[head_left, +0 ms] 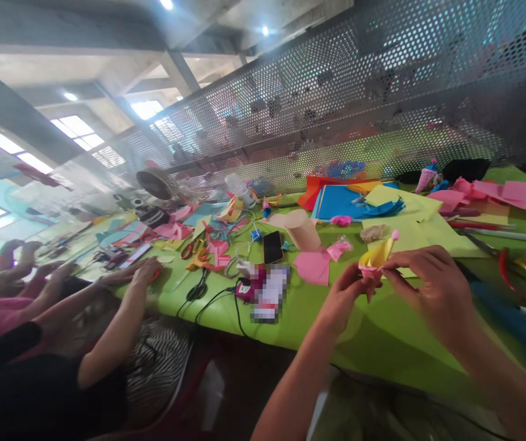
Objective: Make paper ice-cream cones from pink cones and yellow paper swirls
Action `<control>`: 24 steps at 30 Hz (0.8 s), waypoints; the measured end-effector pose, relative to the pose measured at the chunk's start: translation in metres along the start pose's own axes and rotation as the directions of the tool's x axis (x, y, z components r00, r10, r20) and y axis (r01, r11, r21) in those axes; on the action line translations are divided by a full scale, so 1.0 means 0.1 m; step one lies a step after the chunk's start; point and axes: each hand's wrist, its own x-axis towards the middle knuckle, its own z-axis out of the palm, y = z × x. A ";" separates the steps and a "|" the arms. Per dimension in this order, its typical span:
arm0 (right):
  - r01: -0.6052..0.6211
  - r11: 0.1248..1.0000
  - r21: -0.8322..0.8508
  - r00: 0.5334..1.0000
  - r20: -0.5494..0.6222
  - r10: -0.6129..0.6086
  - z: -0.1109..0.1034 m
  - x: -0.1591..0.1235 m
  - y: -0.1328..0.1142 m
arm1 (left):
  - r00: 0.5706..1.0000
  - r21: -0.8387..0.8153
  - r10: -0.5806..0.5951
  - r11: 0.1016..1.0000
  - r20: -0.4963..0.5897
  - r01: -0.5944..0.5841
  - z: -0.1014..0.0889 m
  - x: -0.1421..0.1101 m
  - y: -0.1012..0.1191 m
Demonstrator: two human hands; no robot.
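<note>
Between my hands, above the green table, is a small paper figure with a pink lower part, a yellow paper top and a pink ball at its tip. My left hand is closed around its pink lower part. The fingers of my right hand pinch at the right side, by the edge of the yellow paper. Fingers partly cover where they touch it. Pale yellow sheets lie just behind my hands, and a pink paper square lies to the left.
A paper cup, a black phone and a lit phone with cables stand or lie left. Orange-handled scissors sit among paper scraps. Blue sheets lie behind. A co-worker's arms rest at the far left. A perforated metal screen borders the table.
</note>
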 end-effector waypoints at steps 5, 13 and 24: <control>0.010 1.000 -0.021 1.000 -0.004 -0.010 0.01 -0.01 -0.01 | 1.000 -0.067 -0.003 0.998 0.002 0.003 0.04 -0.01 -0.01; 0.091 0.991 -0.099 0.996 0.023 -0.089 0.03 -0.04 -0.05 | 0.993 -0.055 0.117 0.992 -0.010 -0.117 0.14 -0.06 -0.04; 0.095 0.988 -0.119 0.995 -0.002 -0.096 0.09 -0.05 -0.14 | 0.970 0.070 0.202 0.978 -0.138 -0.194 0.27 -0.09 -0.08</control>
